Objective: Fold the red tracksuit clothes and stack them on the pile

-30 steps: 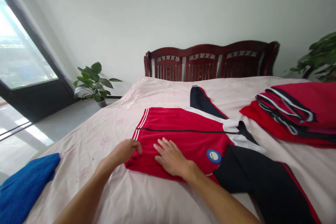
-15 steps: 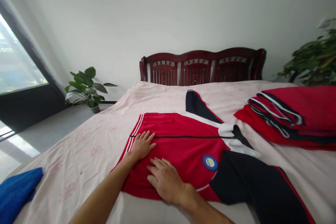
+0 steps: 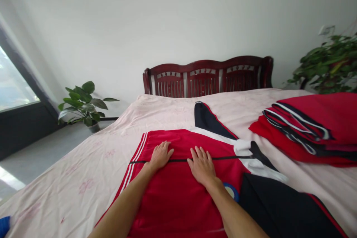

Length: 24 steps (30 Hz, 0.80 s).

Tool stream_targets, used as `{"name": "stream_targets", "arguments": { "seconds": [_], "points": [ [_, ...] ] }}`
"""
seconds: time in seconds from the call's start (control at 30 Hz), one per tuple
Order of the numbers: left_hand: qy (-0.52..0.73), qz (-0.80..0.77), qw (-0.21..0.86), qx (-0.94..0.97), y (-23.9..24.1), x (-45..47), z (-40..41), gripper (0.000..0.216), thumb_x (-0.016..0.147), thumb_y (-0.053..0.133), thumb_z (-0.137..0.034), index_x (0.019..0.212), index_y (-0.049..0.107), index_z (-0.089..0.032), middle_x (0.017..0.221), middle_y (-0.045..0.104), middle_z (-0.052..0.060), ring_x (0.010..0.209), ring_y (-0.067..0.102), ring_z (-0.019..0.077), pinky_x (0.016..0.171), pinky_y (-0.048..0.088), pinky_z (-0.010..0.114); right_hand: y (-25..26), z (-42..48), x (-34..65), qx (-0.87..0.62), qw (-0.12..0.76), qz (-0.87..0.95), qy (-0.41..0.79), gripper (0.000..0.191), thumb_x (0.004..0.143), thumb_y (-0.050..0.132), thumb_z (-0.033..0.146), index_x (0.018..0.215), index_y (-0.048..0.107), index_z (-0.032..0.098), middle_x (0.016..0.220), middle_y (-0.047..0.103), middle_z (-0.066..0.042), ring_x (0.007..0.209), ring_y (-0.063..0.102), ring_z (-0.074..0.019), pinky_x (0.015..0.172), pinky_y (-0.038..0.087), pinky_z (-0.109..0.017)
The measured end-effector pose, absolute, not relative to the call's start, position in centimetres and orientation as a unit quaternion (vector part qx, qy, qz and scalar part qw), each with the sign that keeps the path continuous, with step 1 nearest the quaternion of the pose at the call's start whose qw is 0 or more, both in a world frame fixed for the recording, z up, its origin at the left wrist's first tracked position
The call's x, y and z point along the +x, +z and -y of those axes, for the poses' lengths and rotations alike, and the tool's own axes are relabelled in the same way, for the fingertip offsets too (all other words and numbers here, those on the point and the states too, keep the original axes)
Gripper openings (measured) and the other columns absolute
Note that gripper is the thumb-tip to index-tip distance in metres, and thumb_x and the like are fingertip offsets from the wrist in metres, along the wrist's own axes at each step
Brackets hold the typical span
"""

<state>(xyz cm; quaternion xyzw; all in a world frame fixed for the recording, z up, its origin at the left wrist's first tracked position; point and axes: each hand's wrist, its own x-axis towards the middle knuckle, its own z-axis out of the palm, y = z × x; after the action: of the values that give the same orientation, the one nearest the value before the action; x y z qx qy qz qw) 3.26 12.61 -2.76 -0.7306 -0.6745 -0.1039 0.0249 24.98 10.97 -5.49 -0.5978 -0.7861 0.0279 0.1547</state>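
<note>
A red jacket [image 3: 178,197] with a black zip line, white hem stripes and black sleeves lies flat on the bed [image 3: 92,167]. My left hand [image 3: 160,155] rests flat on the jacket's front near the hem, fingers spread over the zip line. My right hand [image 3: 202,165] lies flat beside it, fingers stretched across the same zip line. Both hands press on the cloth and hold nothing. One black sleeve [image 3: 208,119] stretches toward the headboard. The other black sleeve [image 3: 281,208] lies at the lower right.
A stack of folded red garments [image 3: 309,128] sits at the right of the bed. A dark wooden headboard [image 3: 208,76] stands behind. Potted plants stand at the left [image 3: 82,104] and at the right [image 3: 330,63]. A bit of blue cloth [image 3: 3,224] shows at the lower left edge.
Both hands slid forward over the jacket, from its near edge to the zip line. The view moved closer and to the right, so the blue cloth has nearly left the picture.
</note>
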Motion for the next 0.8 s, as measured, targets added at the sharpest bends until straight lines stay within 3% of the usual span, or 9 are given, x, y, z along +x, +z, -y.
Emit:
{"name": "stream_targets", "arguments": {
  "seconds": [0.1, 0.27, 0.47, 0.57, 0.67, 0.73, 0.8],
  "points": [
    [-0.097, 0.682, 0.022, -0.725, -4.1, 2.4, -13.6, 0.052, 0.096, 0.040, -0.050, 0.141, 0.046, -0.025, 0.155, 0.040, 0.010, 0.144, 0.031, 0.0279, 0.114, 0.028, 0.047, -5.3, -10.8, 25.0, -0.597, 0.157, 0.786, 0.034, 0.059, 0.097, 0.037, 0.044, 0.149, 0.040, 0.017, 0.157, 0.034, -0.013, 0.146, 0.025, -0.0291, 0.118, 0.012, -0.049],
    [-0.097, 0.739, 0.033, -0.666, -4.2, -1.9, -14.8, 0.054, 0.096, 0.036, -0.049, 0.140, 0.047, -0.019, 0.154, 0.041, 0.014, 0.143, 0.032, 0.0318, 0.113, 0.027, 0.054, -4.9, -11.0, 25.3, -0.598, 0.168, 0.782, 0.053, 0.059, 0.096, 0.038, 0.045, 0.148, 0.042, 0.018, 0.156, 0.034, -0.011, 0.146, 0.025, -0.0288, 0.118, 0.013, -0.048],
    [-0.106, 0.769, 0.049, -0.629, -1.5, -0.9, -17.7, 0.045, 0.097, 0.030, -0.035, 0.121, 0.061, -0.013, 0.124, 0.065, 0.021, 0.122, 0.055, 0.0363, 0.104, 0.031, 0.065, -5.4, -11.1, 25.3, -0.595, 0.196, 0.777, 0.060, 0.058, 0.095, 0.039, 0.044, 0.147, 0.044, 0.018, 0.155, 0.037, -0.010, 0.145, 0.027, -0.0293, 0.118, 0.015, -0.049],
    [-0.119, 0.699, 0.047, -0.704, -0.8, 3.9, -19.5, 0.046, 0.099, 0.025, -0.031, 0.123, 0.060, -0.015, 0.127, 0.065, 0.017, 0.124, 0.055, 0.0286, 0.111, 0.031, 0.051, -5.4, -11.1, 25.4, -0.592, 0.212, 0.775, 0.065, 0.056, 0.095, 0.040, 0.042, 0.144, 0.047, 0.017, 0.154, 0.039, -0.010, 0.144, 0.029, -0.0294, 0.118, 0.017, -0.049],
    [-0.104, 0.572, 0.006, -0.814, -1.5, 9.4, -20.7, 0.041, 0.101, 0.030, -0.037, 0.126, 0.060, -0.028, 0.133, 0.063, 0.001, 0.126, 0.054, 0.0149, 0.110, 0.035, 0.027, -5.1, -11.1, 25.6, -0.592, 0.224, 0.770, 0.074, 0.053, 0.094, 0.041, 0.037, 0.141, 0.052, 0.016, 0.151, 0.044, -0.010, 0.142, 0.033, -0.0285, 0.118, 0.020, -0.047],
    [-0.089, 0.513, -0.016, -0.854, -2.4, 11.9, -21.2, 0.038, 0.100, 0.035, -0.038, 0.128, 0.059, -0.032, 0.140, 0.059, -0.005, 0.131, 0.049, 0.0111, 0.110, 0.033, 0.021, -5.0, -11.2, 25.7, -0.594, 0.229, 0.767, 0.079, 0.052, 0.092, 0.042, 0.031, 0.140, 0.053, 0.016, 0.149, 0.047, -0.010, 0.141, 0.035, -0.0277, 0.118, 0.021, -0.046],
    [-0.081, 0.493, -0.023, -0.866, -3.3, 13.0, -21.7, 0.039, 0.099, 0.039, -0.037, 0.134, 0.054, -0.033, 0.148, 0.051, -0.006, 0.137, 0.042, 0.0117, 0.114, 0.030, 0.023, -5.0, -11.3, 25.7, -0.597, 0.229, 0.764, 0.083, 0.052, 0.090, 0.043, 0.028, 0.140, 0.052, 0.015, 0.148, 0.048, -0.010, 0.141, 0.036, -0.0277, 0.118, 0.021, -0.045]
  ]
}}
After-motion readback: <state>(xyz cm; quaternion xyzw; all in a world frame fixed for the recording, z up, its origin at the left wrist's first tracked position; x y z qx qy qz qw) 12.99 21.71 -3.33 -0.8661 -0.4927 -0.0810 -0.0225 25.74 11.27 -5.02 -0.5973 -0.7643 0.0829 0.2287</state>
